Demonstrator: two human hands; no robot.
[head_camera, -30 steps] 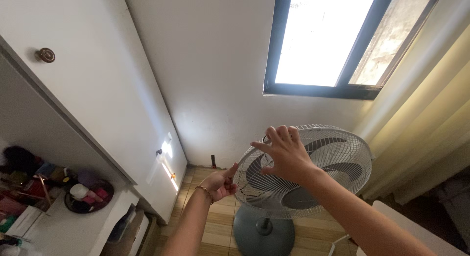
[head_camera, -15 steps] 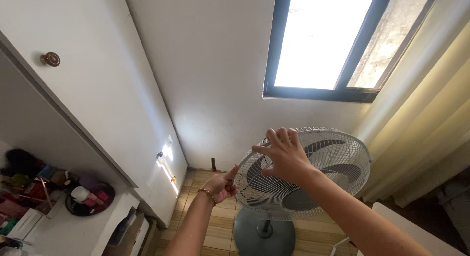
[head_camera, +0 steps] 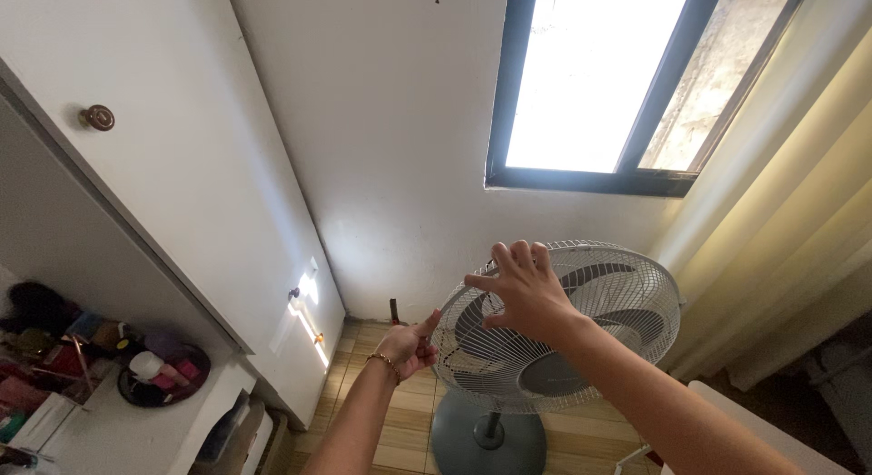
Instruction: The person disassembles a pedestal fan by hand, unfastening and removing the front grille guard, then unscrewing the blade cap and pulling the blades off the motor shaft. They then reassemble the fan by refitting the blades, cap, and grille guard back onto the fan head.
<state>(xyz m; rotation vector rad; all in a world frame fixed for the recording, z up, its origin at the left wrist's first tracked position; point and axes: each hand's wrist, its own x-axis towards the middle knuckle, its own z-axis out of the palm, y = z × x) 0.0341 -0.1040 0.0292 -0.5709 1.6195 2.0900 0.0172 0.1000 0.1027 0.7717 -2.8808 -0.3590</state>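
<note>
Right hand (head_camera: 520, 293) spreads fingers, released, flat on the white fan grille (head_camera: 595, 334), left hand (head_camera: 409, 345) pinching its rim.

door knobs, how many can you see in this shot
2. One round knob sits high on the white cabinet door at upper left. A second, smaller knob is on the lower door beside the sunlit patch. Others may be hidden out of frame.

Daylight pours in through the window (head_camera: 595, 84) above the hands, its pane blown out to white. The wall (head_camera: 391, 148) beneath is evenly lit and soft grey. A bright patch falls on the door (head_camera: 304, 298) left of the hands. Wide-angle distortion bends edge lines; focus is sharp.
</note>
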